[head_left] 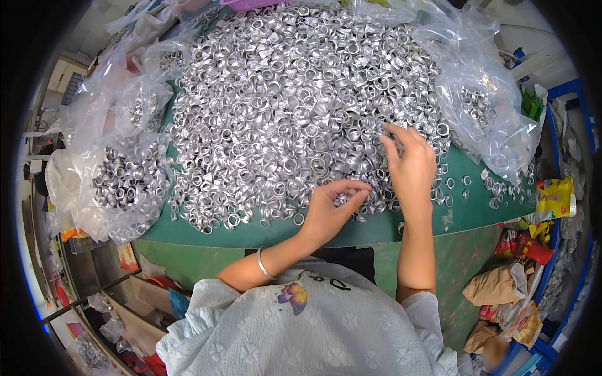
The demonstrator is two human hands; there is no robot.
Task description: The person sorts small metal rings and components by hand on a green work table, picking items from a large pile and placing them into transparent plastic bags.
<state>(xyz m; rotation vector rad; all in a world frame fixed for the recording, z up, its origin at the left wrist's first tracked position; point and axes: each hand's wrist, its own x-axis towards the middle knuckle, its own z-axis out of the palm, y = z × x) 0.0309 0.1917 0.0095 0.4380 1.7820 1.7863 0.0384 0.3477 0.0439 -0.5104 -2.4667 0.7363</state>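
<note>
A broad heap of silver metal rings (282, 106) covers most of the green tabletop. My left hand (329, 210) is at the heap's near edge, its thumb and fingers curled together, with silver rings showing in the curve between them. Further right and a little farther off, my right hand (411, 156) is over the heap. Its thumb and forefinger bend toward each other above the rings; whatever is at their tips is too small to make out against the pile. A silver bangle (264, 264) circles my left wrist.
Clear plastic bags of rings lie left (128, 182) and right (483, 106) of the heap. Loose rings (495, 188) are scattered at the right. The green table edge (194, 235) curves in front of me. Paper bags (495, 288) and blue shelving (567, 88) stand to the right.
</note>
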